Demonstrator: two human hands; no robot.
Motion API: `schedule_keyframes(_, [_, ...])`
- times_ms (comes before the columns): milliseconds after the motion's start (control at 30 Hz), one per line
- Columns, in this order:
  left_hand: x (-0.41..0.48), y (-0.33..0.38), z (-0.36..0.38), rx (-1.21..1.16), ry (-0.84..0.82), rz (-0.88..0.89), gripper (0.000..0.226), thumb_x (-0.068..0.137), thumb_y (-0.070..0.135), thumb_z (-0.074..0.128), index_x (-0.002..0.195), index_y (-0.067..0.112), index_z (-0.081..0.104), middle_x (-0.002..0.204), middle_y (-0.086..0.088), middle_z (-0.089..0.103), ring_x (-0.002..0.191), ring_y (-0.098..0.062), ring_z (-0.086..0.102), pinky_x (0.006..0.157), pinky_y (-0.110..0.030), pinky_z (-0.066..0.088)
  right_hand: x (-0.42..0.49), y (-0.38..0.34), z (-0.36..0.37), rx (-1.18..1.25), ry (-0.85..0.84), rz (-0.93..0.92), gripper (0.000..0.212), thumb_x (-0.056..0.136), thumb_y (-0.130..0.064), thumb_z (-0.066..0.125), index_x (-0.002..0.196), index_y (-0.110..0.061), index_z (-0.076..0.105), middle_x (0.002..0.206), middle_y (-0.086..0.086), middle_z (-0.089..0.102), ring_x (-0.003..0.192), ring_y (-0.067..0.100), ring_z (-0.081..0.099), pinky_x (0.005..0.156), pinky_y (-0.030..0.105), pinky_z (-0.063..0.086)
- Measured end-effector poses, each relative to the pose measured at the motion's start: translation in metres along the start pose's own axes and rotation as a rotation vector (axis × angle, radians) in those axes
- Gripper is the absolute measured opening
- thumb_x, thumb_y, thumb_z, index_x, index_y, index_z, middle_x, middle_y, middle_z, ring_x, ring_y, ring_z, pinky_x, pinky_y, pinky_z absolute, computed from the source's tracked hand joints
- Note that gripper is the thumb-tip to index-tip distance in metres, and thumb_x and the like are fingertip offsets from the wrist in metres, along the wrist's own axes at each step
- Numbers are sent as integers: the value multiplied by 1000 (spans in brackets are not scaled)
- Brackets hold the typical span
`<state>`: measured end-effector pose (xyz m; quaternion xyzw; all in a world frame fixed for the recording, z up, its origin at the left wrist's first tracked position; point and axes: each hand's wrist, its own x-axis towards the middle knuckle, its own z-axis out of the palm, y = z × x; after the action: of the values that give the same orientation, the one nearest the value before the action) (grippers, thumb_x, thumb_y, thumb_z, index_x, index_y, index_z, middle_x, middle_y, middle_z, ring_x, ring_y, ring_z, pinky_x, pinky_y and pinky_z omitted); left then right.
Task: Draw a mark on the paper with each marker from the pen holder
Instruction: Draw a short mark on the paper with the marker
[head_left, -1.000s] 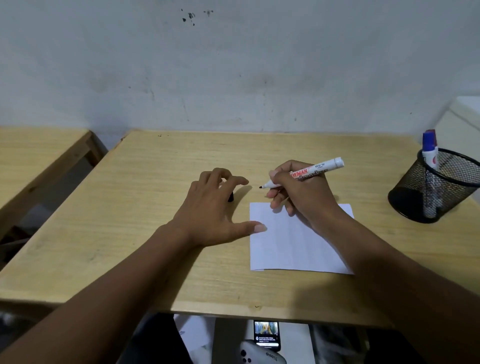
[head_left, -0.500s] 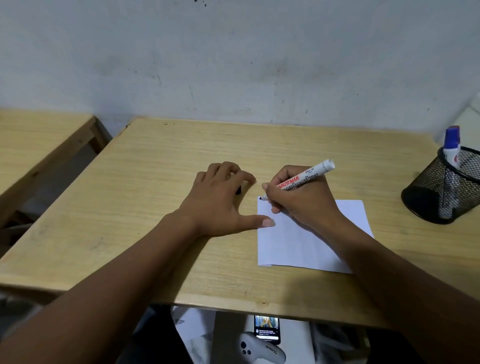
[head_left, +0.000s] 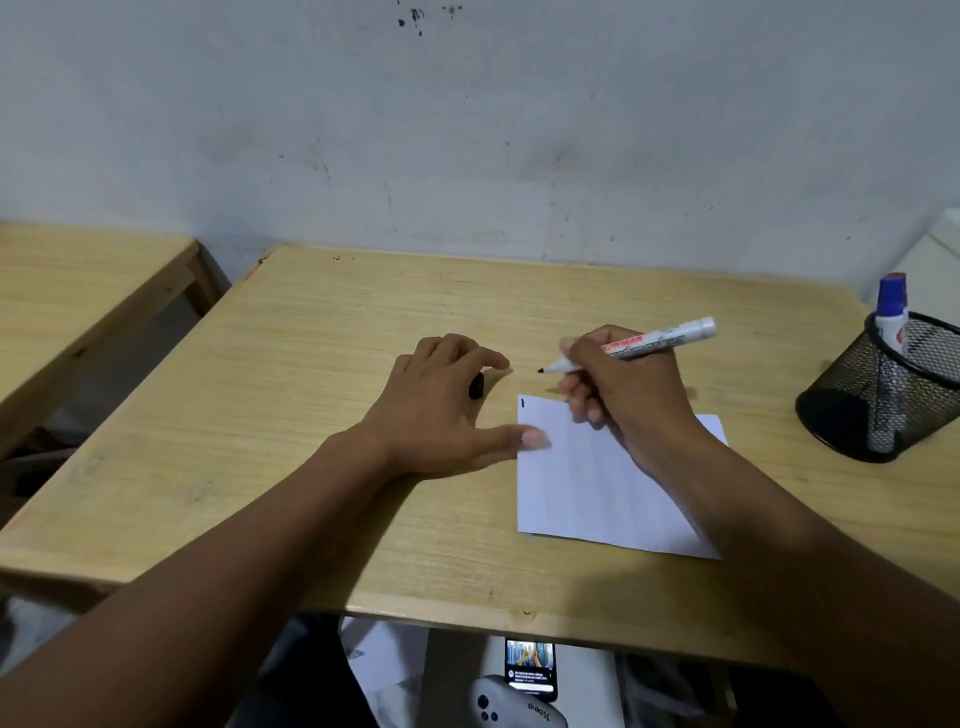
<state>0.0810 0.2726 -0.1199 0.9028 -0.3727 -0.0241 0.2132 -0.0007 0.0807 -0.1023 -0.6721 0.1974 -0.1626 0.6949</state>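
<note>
So since half a second ago my right hand (head_left: 631, 387) has lifted off the sheet: back then the tip was pressed down at the far left corner of the paper (head_left: 597, 483), now it's hanging in the air just past that far edge. Fingers are curled tight round the black marker (head_left: 641, 347), barrel pointing up and to the right. What's new on the page is a short dark mark (head_left: 523, 402) right in that far left corner, which wasn't there a second ago, so I'd call marker one done

My left hand (head_left: 441, 410) is flat-ish on the table (head_left: 311, 364), thumb pinning the left edge of the paper, fingers loosely bent over the black cap (head_left: 476, 385). Can't tell if I'm really gripping it or just covering it

Far right, well apart from the paper, the mesh pen holder (head_left: 841, 410) still has the blue-capped marker (head_left: 891, 312) standing in it. Probably cap this one next, then grab that
</note>
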Motion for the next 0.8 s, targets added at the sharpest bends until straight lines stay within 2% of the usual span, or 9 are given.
schedule_keyframes(67, [3,-5,-7,-175,9,-17,72,77,79,53,132,33,56,124,13,57,121,-10,47,100,-35,38,4,-12,-8,89,77,38,14,87,-21,74,81,-12,64,60,9,62,39,15,47,40,23,28])
schedule_keyframes(133, [5,-11,-15,-267,6,-12,44,88,53,66,123,27,65,112,11,64,107,-9,56,91,-31,45,7,-28,-19,114,84,29,13,88,-20,76,85,-14,65,58,5,62,39,12,48,38,21,29])
schedule_keyframes(200, [10,-15,-20,-212,14,2,21,90,36,70,110,27,73,103,10,69,99,-9,62,83,-30,49,9,-49,-31,118,10,18,9,90,-16,74,89,-12,66,62,6,65,43,12,54,40,21,36])
schedule_keyframes(267, [16,-13,-24,-225,34,-26,10,89,31,73,97,28,77,95,11,74,92,-7,67,77,-27,49,11,-71,-42,119,-81,51,1,92,-12,68,92,-11,68,68,8,67,49,14,61,46,22,40])
schedule_keyframes(300, [20,-10,-26,-278,52,-48,6,88,29,75,92,26,78,89,10,76,87,-6,69,74,-25,49,12,-80,-47,116,-112,65,4,91,-10,65,93,-10,69,69,9,69,51,15,63,48,23,41])
schedule_keyframes(400, [36,15,-41,-617,112,-101,7,86,23,78,87,16,78,78,-3,77,71,-10,68,65,-23,47,13,-100,-59,92,-130,69,11,89,-9,58,86,-8,69,70,12,69,51,17,63,51,25,41])
schedule_keyframes(467, [47,37,-50,-824,109,-112,7,88,18,76,91,12,76,88,-11,80,76,-10,72,68,-22,48,12,-106,-63,94,-116,57,16,90,-10,58,79,-8,68,69,12,68,50,17,63,52,26,40])
schedule_keyframes(600, [68,74,-53,-1060,16,-75,8,91,19,74,97,16,75,91,-8,80,93,-17,76,81,-30,50,8,-111,-68,116,-44,16,17,93,-12,62,77,-8,69,66,10,67,49,15,61,53,27,39])
schedule_keyframes(800, [82,107,-45,-1312,-78,-100,11,91,23,71,99,16,76,89,-1,73,88,-21,72,76,-28,50,3,-114,-85,158,18,7,14,91,-12,63,79,-5,68,63,9,67,48,15,61,51,26,40])
